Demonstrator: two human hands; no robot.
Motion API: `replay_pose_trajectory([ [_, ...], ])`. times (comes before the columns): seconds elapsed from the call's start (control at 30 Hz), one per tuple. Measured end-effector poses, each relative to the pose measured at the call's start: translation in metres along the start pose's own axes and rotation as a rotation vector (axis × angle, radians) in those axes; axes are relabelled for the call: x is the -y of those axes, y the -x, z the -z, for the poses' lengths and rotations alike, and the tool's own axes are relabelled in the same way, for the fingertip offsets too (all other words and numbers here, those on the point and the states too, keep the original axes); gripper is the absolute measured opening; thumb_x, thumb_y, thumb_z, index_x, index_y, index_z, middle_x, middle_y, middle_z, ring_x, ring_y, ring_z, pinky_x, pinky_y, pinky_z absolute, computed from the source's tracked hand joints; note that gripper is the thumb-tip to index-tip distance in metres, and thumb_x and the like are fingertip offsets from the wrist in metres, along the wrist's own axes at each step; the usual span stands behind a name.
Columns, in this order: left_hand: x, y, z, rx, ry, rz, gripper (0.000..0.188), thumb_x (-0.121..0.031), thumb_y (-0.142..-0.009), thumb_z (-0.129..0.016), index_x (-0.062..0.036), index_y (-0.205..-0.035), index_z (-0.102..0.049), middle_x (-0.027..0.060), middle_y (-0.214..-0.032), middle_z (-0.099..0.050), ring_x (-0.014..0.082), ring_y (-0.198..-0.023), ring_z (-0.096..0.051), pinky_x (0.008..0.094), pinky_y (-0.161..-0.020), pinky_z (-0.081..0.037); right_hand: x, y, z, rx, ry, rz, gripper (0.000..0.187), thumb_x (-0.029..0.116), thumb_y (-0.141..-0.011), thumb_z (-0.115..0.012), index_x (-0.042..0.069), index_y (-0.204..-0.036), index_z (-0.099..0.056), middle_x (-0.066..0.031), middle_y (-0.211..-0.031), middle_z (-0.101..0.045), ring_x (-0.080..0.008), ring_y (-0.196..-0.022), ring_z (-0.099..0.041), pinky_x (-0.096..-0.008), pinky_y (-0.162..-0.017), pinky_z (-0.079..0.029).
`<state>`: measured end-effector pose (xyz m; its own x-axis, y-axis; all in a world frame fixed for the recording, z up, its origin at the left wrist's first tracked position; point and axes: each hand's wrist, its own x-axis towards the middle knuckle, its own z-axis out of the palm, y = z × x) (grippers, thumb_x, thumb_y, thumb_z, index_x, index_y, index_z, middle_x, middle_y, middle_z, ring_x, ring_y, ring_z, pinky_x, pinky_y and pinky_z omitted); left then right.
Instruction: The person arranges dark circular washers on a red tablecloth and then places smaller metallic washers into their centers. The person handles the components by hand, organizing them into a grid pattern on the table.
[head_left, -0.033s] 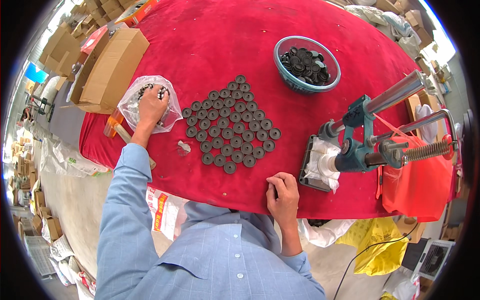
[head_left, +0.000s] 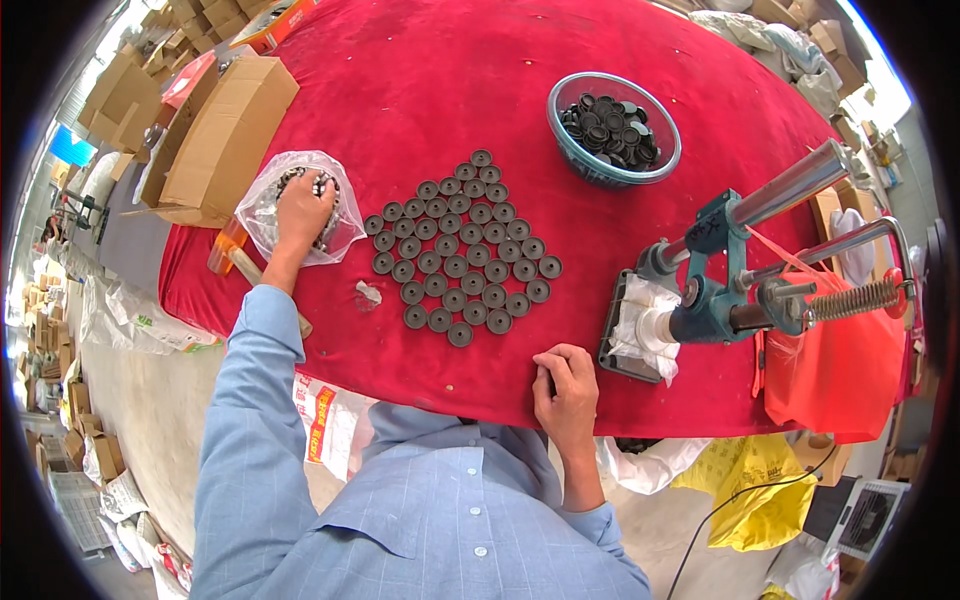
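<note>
My left hand (head_left: 304,212) reaches into a clear plastic bag (head_left: 346,232) of small shiny metal parts at the left of the table. Its fingers curl down among the parts, and the fingertips are hidden. My right hand (head_left: 567,392) rests at the table's front edge, fingers curled in, with nothing visible in it. Between the hands, dark grey round discs (head_left: 455,267), each with a small centre, lie flat in a close group of slanting rows. Right of them stands a green hand press (head_left: 706,240) with a steel lever bar and a spring.
A clear bowl (head_left: 672,165) of black round caps stands at the back right. An open cardboard box (head_left: 225,140) is at the left, near a wooden handle (head_left: 243,266). A crumpled plastic scrap (head_left: 368,294) lies by the discs. A red bag (head_left: 835,375) hangs beside the press.
</note>
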<state>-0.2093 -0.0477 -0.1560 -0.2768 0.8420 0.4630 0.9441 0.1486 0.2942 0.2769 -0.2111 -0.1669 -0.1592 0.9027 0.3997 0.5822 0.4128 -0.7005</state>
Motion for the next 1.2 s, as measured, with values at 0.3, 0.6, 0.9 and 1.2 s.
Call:
replay_pose_trajectory([
  [0.3,0.031,-0.026,-0.001,0.081,0.947,0.709,0.015,-0.019,-0.101,-0.068,-0.0045,-0.099,-0.070,0.0093,-0.081,-0.072,0.0136,-0.058,-0.062,0.0285,-0.047,-0.043,-0.001,-0.004,0.004,0.017,-0.069,-0.033,0.020,-0.007,-0.086,-0.074,0.002,-0.104,-0.074,-0.0140,-0.106,-0.068,-0.0318,-0.096,-0.070,-0.0409,-0.085,-0.057],
  [0.6,-0.085,0.038,0.068,0.207,1.834,0.834,0.017,-0.017,-0.103,-0.069,-0.0034,-0.111,-0.062,0.0140,-0.093,-0.069,0.0097,-0.062,-0.062,0.0175,-0.041,-0.042,0.063,-0.070,0.007,0.184,-1.188,-0.620,0.037,0.001,-0.102,-0.065,-0.005,-0.138,-0.062,-0.0191,-0.130,-0.069,-0.0265,-0.116,-0.074,-0.0371,-0.098,-0.063],
  [0.9,-0.208,0.067,0.017,0.172,1.557,0.636,0.014,-0.013,-0.102,-0.073,-0.0041,-0.113,-0.073,0.0060,-0.097,-0.074,0.0110,-0.081,-0.070,0.0268,-0.065,-0.059,0.068,-0.169,-0.086,0.512,-1.173,-0.698,0.067,0.002,-0.086,-0.077,-0.009,-0.147,-0.049,-0.0130,-0.117,-0.066,-0.0225,-0.105,-0.074,-0.0340,-0.090,-0.066],
  [1.2,-0.208,0.038,-0.013,0.222,1.693,0.650,0.024,0.000,-0.101,-0.059,0.0016,-0.121,-0.072,0.0115,-0.106,-0.076,0.0181,-0.095,-0.073,0.0337,-0.085,-0.063,0.042,-0.214,-0.097,0.482,-1.156,-0.796,0.063,-0.011,-0.090,-0.070,-0.002,-0.149,-0.054,-0.0122,-0.125,-0.066,-0.0246,-0.113,-0.073,-0.0472,-0.103,-0.064],
])
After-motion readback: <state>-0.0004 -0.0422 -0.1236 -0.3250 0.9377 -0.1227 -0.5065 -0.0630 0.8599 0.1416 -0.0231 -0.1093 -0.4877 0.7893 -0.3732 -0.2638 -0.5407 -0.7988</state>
